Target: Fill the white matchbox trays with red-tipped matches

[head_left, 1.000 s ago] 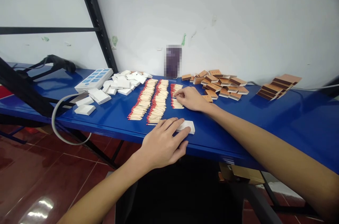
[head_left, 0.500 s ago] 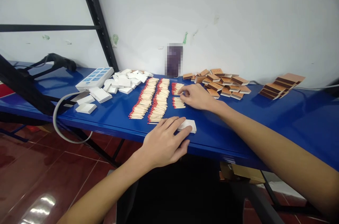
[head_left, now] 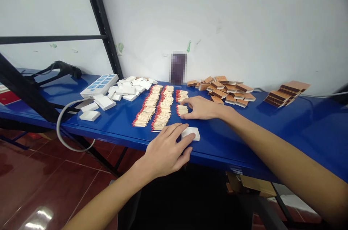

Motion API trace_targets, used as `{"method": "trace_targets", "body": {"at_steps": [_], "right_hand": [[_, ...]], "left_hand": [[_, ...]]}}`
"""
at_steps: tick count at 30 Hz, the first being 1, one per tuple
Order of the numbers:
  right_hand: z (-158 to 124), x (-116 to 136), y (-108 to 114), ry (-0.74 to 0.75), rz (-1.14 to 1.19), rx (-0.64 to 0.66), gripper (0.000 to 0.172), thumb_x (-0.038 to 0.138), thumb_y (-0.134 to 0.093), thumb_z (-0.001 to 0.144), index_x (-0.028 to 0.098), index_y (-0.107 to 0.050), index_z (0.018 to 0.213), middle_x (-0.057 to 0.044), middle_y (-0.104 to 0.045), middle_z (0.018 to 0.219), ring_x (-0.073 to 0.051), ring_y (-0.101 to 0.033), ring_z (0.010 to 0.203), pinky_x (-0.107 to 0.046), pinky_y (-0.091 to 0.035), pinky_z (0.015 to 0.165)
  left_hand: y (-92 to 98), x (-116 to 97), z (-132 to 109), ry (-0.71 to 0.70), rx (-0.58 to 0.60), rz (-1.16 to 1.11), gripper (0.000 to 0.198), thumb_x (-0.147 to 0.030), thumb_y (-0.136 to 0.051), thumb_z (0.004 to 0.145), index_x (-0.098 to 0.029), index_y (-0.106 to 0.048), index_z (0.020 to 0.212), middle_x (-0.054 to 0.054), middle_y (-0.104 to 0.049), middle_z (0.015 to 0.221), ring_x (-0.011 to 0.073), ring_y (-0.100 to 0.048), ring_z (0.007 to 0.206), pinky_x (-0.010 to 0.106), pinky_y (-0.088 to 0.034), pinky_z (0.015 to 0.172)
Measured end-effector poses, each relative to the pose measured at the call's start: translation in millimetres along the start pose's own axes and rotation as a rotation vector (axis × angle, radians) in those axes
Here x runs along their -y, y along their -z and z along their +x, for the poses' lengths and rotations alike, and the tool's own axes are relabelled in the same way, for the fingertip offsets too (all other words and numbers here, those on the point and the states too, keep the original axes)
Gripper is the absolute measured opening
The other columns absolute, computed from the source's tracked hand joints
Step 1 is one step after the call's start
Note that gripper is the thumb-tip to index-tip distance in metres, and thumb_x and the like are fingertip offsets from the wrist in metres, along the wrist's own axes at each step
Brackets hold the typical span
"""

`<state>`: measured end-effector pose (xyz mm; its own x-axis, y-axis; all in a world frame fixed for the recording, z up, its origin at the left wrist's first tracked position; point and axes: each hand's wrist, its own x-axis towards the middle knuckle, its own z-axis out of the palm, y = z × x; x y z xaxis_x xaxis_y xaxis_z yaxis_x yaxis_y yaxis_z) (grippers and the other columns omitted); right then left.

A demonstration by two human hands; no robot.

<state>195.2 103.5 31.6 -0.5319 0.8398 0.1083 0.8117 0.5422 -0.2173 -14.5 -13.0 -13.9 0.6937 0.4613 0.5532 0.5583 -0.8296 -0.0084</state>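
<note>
My left hand (head_left: 168, 149) rests at the table's front edge, its fingers on a small white tray (head_left: 194, 133) that lies on the blue table. Farther back, my right hand (head_left: 201, 107) has thumb and fingers spread around a small bundle of red-tipped matches (head_left: 182, 110); its fingertips are at the bundle's right side. Another small bundle of matches (head_left: 181, 95) lies just behind. To the left run two long rows of matches, one (head_left: 164, 108) nearer my hands and one (head_left: 149, 107) farther left.
White trays (head_left: 129, 88) are piled at the back left beside a white-and-blue box (head_left: 100, 86). Brown matchbox sleeves (head_left: 228, 90) lie at the back right, with a stack of more sleeves (head_left: 286, 93) beyond. A black metal post (head_left: 102, 23) stands left.
My right hand has opened its thumb and fingers wider and come to the nearer small bundle. My left hand stays on the white tray. The camera view has shifted slightly.
</note>
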Motion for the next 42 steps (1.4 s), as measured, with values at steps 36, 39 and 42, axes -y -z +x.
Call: {"method": "trace_targets", "body": {"at_steps": [36, 39, 42], "right_hand": [[-14.9, 26.1, 21.6, 0.072, 0.072, 0.176, 0.018, 0.033, -0.065, 0.069, 0.018, -0.067, 0.079, -0.002, -0.066, 0.073, -0.016, -0.056, 0.068, -0.026, -0.037, 0.058], [-15.4, 24.6, 22.1, 0.065, 0.079, 0.170, 0.018, 0.031, -0.065, 0.068, 0.018, -0.067, 0.080, -0.002, -0.067, 0.074, -0.016, -0.057, 0.068, -0.026, -0.036, 0.057], [-14.5, 23.1, 20.9, 0.076, 0.090, 0.172, 0.017, 0.032, -0.065, 0.069, 0.018, -0.067, 0.079, -0.002, -0.067, 0.074, -0.016, -0.057, 0.067, -0.026, -0.035, 0.056]], "left_hand": [[5.4, 5.8, -3.2, -0.051, -0.052, -0.108, 0.033, -0.018, -0.052, 0.093, -0.019, -0.057, 0.126, 0.013, -0.055, 0.132, 0.0261, -0.051, 0.121, 0.045, -0.043, 0.104], [5.6, 8.7, -5.0, -0.085, -0.057, -0.136, 0.033, -0.016, -0.053, 0.093, -0.021, -0.057, 0.126, 0.011, -0.055, 0.130, 0.0247, -0.051, 0.120, 0.043, -0.044, 0.102], [4.6, 10.3, -6.1, -0.109, -0.059, -0.137, 0.032, -0.014, -0.053, 0.093, -0.022, -0.058, 0.124, 0.010, -0.056, 0.127, 0.0250, -0.051, 0.119, 0.043, -0.045, 0.100]]}}
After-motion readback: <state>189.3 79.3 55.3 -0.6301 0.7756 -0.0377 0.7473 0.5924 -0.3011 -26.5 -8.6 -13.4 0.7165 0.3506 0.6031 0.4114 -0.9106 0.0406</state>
